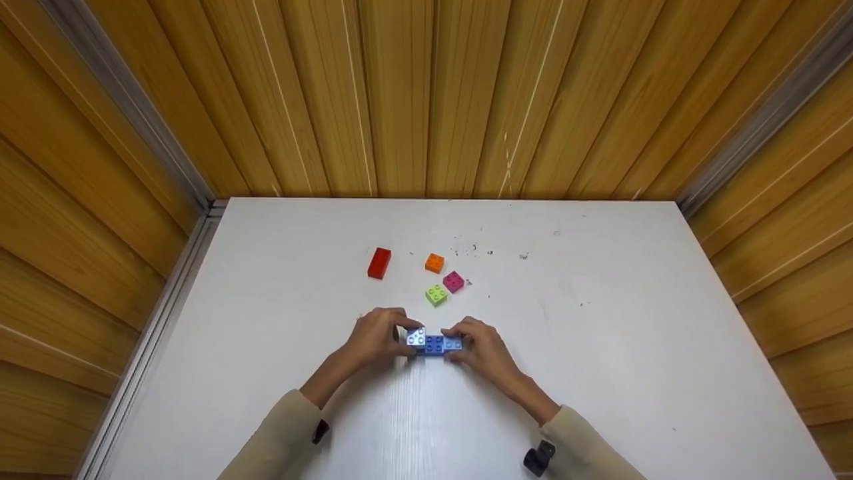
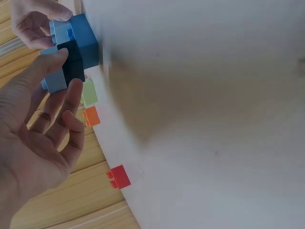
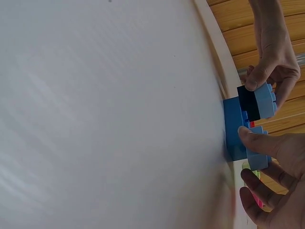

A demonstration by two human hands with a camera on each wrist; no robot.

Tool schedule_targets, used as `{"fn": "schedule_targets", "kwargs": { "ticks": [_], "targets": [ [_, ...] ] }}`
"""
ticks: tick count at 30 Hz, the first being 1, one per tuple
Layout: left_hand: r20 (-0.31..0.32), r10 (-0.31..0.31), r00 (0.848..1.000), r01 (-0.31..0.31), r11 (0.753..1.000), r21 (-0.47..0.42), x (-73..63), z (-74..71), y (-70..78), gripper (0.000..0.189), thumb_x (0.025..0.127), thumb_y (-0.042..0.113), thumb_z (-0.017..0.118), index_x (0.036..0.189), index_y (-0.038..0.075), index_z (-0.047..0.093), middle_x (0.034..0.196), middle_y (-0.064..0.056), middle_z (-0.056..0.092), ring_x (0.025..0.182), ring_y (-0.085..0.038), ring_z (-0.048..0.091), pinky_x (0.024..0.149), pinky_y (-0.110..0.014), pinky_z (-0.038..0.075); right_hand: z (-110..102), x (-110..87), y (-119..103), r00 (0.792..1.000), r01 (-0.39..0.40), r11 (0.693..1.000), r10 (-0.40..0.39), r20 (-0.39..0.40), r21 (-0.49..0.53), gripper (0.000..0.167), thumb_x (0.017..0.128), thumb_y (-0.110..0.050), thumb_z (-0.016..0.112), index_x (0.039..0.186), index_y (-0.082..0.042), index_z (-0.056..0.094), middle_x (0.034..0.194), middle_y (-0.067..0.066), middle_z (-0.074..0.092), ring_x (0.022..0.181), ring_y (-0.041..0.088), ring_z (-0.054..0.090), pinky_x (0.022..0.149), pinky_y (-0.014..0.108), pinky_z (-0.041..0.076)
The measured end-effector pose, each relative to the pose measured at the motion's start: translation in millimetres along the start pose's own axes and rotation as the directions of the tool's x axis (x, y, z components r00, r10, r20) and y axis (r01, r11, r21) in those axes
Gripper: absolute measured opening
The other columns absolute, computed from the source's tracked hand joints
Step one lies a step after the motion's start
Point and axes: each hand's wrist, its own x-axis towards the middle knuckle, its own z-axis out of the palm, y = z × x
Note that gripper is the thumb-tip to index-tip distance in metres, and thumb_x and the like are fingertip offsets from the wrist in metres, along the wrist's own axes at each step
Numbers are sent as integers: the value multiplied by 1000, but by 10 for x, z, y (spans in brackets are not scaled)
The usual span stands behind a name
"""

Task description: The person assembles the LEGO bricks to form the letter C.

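Observation:
A long blue toy building brick sits on the white table between the two hands. My left hand pinches a light blue brick between thumb and fingers over the long brick's left end. The held brick is tilted, with a dark lower part facing the long brick. My right hand pinches another light blue brick that sits on the long brick's right end. Bare studs show between the two light blue bricks.
Beyond the hands, a lime green brick, a magenta brick and an orange brick lie close together on the white table. A longer red brick lies to their left. Wood-panelled walls enclose the table's back and sides.

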Motion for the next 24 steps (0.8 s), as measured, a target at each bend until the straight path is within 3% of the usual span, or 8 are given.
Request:
{"fn": "schedule_targets", "kwargs": {
  "ticks": [5,12,15,18,24],
  "targets": [
    [-2,76,997,-76,996,-49,4,-13,-8,41,80,17,88,119,16,78,92,-1,70,78,-17,62,69,-23,48,-41,22,4,999,30,1000,-30,-23,-1,37,77,-7,86,113,-9,76,104,3,73,90,15,61,82,24,51],
    [176,163,971,-136,979,-154,-1,-208,-84,43,91,26,79,130,9,70,110,-7,75,89,-18,68,79,-27,54,-8,-16,-3,1000,3,1000,-2,17,-4,38,78,-8,86,115,-9,76,105,2,73,92,13,60,83,23,51],
    [154,207,966,-168,957,-235,106,-258,-148,41,96,27,72,130,3,69,115,-12,75,93,-23,69,83,-32,56,-2,-15,1,1000,2,1000,-2,5,-17,38,78,-8,86,115,-10,76,104,2,73,91,12,60,82,24,51],
    [98,214,972,-175,936,-305,260,-267,-208,39,100,25,66,128,-2,68,116,-16,74,98,-27,68,88,-36,56,-9,0,-4,1000,7,999,-8,-3,-32,38,78,-9,86,114,-10,76,105,1,73,91,13,60,81,24,50],
    [35,102,994,-80,911,-404,535,-125,-262,41,99,19,65,135,-2,62,121,-23,70,101,-34,68,88,-39,58,-1,-5,-8,1000,2,999,-2,2,-41,37,79,-9,86,114,-10,76,105,1,73,91,13,60,81,24,51]
  ]
}}
